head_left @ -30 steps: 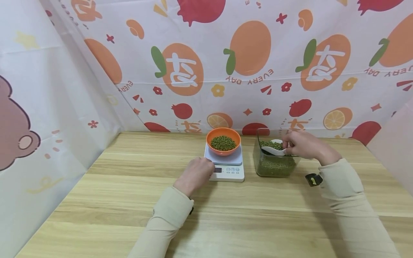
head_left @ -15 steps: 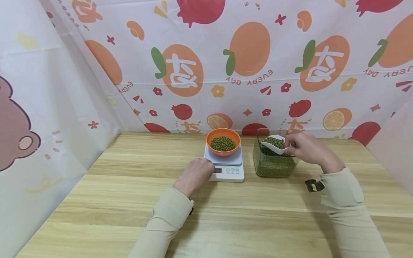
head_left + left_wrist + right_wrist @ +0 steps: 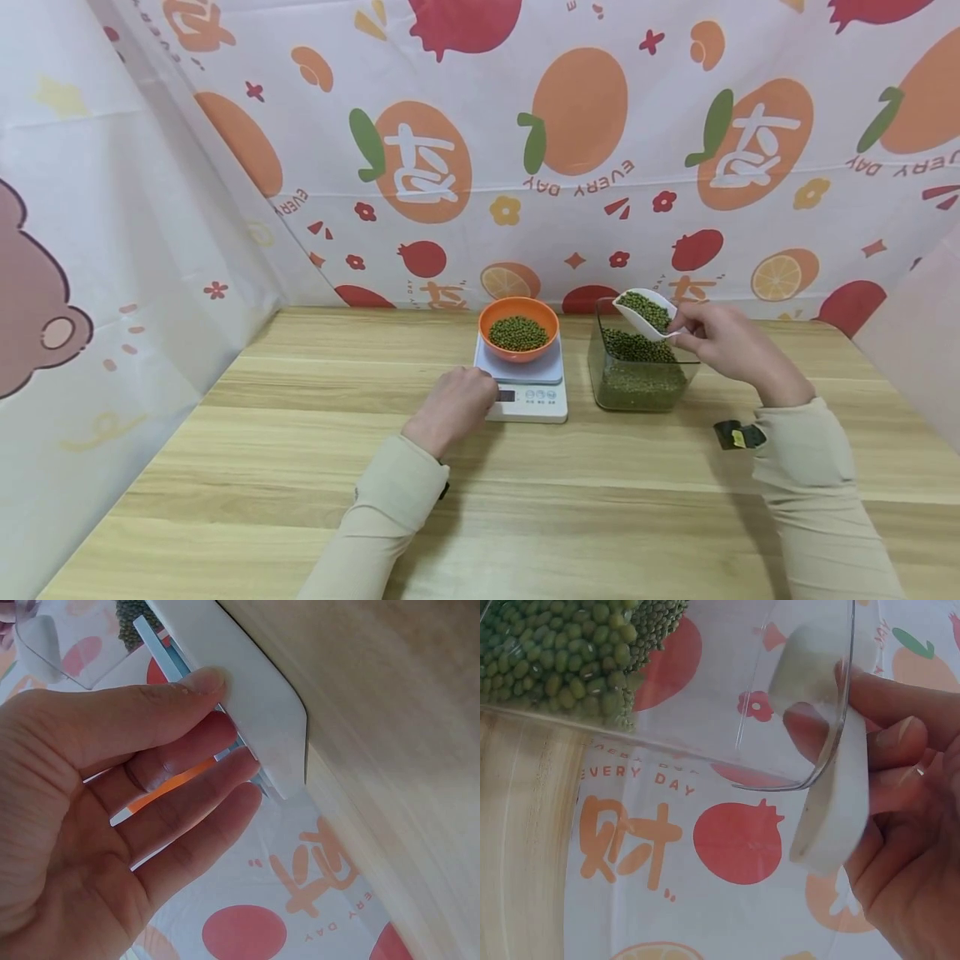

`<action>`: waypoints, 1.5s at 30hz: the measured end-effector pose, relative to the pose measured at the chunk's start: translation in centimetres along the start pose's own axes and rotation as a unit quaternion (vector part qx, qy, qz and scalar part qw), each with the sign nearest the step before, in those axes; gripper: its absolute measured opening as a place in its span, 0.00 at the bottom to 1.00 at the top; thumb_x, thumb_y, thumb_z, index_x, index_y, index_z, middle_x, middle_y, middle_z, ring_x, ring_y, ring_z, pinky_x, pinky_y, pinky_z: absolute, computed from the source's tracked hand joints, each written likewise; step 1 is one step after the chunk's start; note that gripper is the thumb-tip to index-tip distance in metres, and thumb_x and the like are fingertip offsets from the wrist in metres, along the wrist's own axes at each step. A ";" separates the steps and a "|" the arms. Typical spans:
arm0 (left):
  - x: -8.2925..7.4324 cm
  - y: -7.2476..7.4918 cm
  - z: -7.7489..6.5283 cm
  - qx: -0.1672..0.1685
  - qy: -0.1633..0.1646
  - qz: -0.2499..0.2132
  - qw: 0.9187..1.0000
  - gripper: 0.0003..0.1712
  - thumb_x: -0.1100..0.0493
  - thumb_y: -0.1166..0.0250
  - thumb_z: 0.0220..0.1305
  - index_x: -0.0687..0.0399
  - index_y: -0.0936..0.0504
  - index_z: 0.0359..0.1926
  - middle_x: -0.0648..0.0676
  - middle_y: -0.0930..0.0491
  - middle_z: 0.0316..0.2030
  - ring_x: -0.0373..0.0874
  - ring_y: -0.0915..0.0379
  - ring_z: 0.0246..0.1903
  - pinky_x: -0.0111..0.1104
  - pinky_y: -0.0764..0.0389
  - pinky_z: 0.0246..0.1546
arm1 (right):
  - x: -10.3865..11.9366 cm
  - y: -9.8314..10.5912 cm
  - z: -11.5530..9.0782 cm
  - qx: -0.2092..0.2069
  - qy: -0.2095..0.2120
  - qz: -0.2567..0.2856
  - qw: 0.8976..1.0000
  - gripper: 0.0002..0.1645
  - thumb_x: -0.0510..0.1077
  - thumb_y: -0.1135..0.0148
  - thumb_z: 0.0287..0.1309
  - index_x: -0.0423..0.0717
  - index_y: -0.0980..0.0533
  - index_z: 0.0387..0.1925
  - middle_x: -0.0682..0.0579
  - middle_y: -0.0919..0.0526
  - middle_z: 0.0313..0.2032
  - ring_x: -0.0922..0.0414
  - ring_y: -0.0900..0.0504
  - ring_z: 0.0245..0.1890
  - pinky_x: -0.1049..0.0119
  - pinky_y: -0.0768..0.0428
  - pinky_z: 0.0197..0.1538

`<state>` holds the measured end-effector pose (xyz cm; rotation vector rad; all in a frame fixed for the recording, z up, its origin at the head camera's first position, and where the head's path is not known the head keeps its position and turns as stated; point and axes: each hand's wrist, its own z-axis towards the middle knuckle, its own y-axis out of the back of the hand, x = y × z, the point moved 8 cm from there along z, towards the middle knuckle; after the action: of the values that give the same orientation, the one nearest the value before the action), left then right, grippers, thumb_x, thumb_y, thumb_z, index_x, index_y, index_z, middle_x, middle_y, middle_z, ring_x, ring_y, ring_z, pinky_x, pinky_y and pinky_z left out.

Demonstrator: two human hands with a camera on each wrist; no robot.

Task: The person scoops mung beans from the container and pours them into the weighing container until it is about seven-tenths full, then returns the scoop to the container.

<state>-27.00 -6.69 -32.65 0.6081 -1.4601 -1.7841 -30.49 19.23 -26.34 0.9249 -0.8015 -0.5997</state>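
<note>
My right hand [image 3: 723, 342] pinches the handle of a white scoop [image 3: 636, 323], raised over the rim of a clear container [image 3: 641, 392]. Green mung beans [image 3: 651, 310] fill the scoop's bowl, and more lie in the container. In the right wrist view, the scoop [image 3: 829, 814] shows partly through the clear wall. At the front left corner of a white kitchen scale [image 3: 543, 410], my left hand [image 3: 453, 407] rests its fingertips. The left wrist view shows its thumb [image 3: 150, 716] on the scale's side and fairly straight fingers at the edge. An orange bowl [image 3: 491, 315] of mung beans stands on the scale.
Scale and container stand side by side near the back of the wooden table [image 3: 300, 467]. A fruit-print cloth [image 3: 480, 150] hangs right behind them. The container's rim rises between the scoop and the bowl.
My right hand has lifted the scoop from among the beans to above the container's rim, now loaded with mung beans. The left hand, scale and bowl have stayed put.
</note>
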 end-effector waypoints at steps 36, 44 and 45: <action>0.0 -0.1 -0.1 0.011 0.003 0.000 1.000 0.06 0.70 0.37 0.49 0.57 0.21 0.20 0.51 0.25 0.16 0.40 0.39 0.14 0.30 0.31 0.16 | 1.4 1.4 1.2 -0.016 0.033 -0.022 0.999 0.03 0.35 0.38 0.47 0.42 0.24 0.25 0.55 0.28 0.19 0.60 0.33 0.19 0.64 0.32 0.21; -0.1 -0.1 -0.2 0.005 0.000 0.005 1.000 0.06 0.70 0.37 0.49 0.58 0.20 0.21 0.52 0.24 0.17 0.40 0.39 0.14 0.30 0.30 0.16 | 1.7 1.5 1.6 -0.013 0.033 -0.026 0.999 0.05 0.34 0.38 0.46 0.46 0.25 0.25 0.55 0.27 0.19 0.60 0.33 0.19 0.63 0.33 0.21; -0.1 -0.1 -0.2 0.004 -0.001 0.006 1.000 0.05 0.70 0.37 0.49 0.58 0.20 0.21 0.52 0.24 0.17 0.40 0.39 0.14 0.30 0.30 0.16 | 1.8 1.5 1.6 -0.014 0.035 -0.026 0.999 0.05 0.34 0.37 0.46 0.46 0.25 0.25 0.56 0.27 0.18 0.60 0.33 0.19 0.63 0.33 0.21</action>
<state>-26.83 -6.72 -32.76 0.6007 -1.4687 -1.7709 -30.64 17.83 -23.88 0.9380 -0.7069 -0.6197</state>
